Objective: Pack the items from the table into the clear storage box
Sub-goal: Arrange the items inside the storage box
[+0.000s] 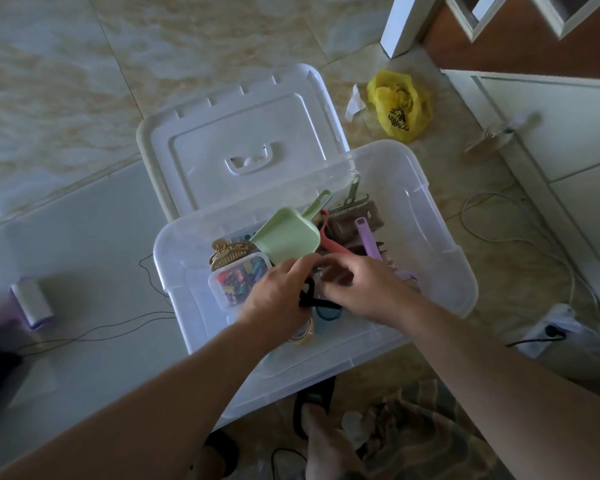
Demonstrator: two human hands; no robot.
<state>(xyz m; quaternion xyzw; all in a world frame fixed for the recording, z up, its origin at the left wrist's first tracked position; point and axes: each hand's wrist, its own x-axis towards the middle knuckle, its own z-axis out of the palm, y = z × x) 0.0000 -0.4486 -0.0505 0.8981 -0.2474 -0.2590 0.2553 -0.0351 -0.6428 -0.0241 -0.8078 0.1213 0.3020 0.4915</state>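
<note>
Two hands were held over the clear storage box (440, 271), which stood on the floor. A black cord (307, 297) was pinched in the curled fingers of the left hand (278, 292); the right hand (364, 289) was curled about its other end, though its fingertips could not be made out. Light and limp, the cord is best gathered into a bundle and taken by the middle.

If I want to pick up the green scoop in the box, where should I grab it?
Probably by the handle. The green scoop lies on top of the other things in the clear box, and its thin handle sticks up toward the box's far side, free of clutter. Come from above and pinch the handle; the wide bowl is harder to grip.
</note>
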